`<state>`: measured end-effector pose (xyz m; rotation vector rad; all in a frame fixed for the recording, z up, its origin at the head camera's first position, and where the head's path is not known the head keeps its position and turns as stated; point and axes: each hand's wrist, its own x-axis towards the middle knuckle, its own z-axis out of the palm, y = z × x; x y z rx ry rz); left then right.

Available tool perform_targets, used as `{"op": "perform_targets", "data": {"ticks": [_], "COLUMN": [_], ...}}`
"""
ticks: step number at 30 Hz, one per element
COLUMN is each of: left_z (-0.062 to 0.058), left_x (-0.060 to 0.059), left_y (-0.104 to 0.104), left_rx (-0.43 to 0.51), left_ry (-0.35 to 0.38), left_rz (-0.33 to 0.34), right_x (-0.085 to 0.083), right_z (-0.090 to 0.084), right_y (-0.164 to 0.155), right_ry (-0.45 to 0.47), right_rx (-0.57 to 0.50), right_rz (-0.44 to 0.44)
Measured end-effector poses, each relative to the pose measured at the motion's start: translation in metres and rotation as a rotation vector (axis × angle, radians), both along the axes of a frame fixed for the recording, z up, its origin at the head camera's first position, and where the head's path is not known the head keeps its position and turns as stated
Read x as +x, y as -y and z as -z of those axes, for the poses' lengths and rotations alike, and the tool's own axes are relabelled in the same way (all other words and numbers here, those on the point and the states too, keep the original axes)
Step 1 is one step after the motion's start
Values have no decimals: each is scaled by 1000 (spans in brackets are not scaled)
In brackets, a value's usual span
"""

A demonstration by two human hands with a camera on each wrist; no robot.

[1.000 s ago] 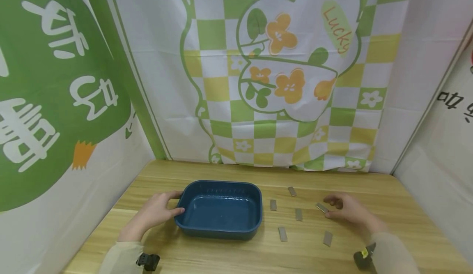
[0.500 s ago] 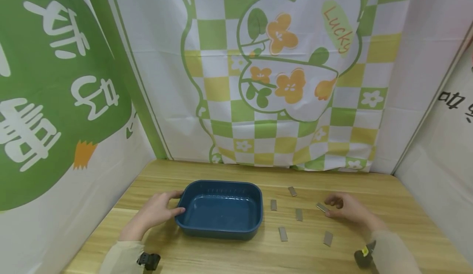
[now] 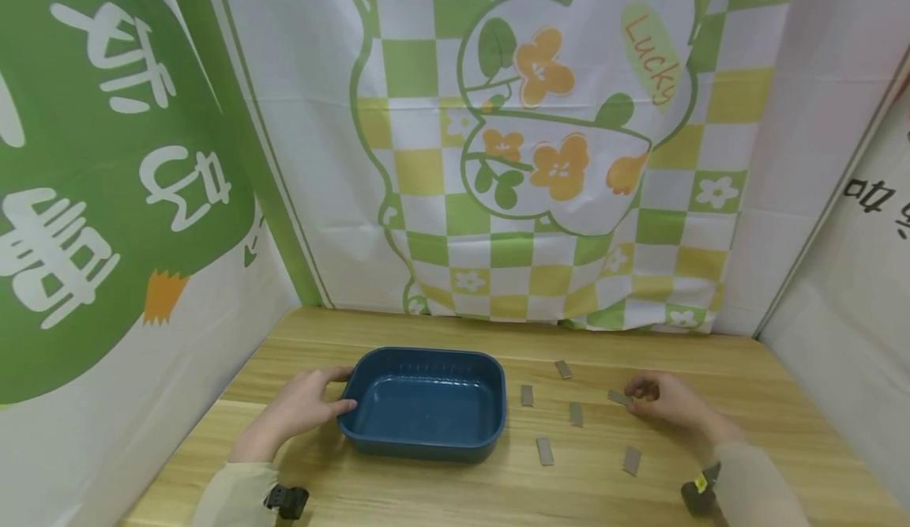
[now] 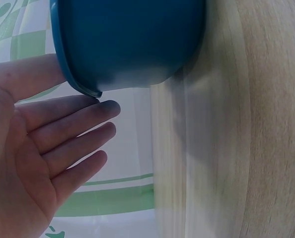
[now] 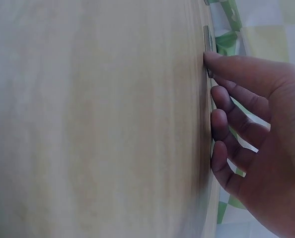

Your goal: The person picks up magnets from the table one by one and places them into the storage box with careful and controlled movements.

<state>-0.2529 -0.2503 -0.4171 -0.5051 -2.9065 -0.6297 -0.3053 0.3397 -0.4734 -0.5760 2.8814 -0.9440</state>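
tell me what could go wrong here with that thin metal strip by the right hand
The metal strip lies flat on the table and only the right hand fingertips touch it, so it may slide instead of lifting. The left hand merely rests against the blue tub, which could shift if bumped.

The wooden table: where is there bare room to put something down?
The table shows bare wood behind the blue tray, up to the backdrop, and along the near edge. It is crowded right of the tray, where small metal pieces lie scattered by the right hand; the left hand holds the tray's left end.
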Motion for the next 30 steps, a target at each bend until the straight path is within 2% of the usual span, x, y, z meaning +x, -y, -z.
{"op": "perform_targets", "data": {"ticks": [9, 16, 20, 30], "left_z": [0, 0, -1, -2], "left_x": [-1, -2, -2, -3], "left_y": [0, 0, 0, 2], "left_rx": [7, 6, 9, 26], "left_ry": [6, 20, 33, 54], "left_rz": [8, 4, 0, 6], "right_x": [1, 0, 0, -4], "right_z": [0, -2, -3, -1], "right_y": [2, 3, 3, 1], "right_ry": [15, 80, 111, 121], "right_rx": [9, -10, -36, -50], "right_rz": [16, 45, 39, 11]}}
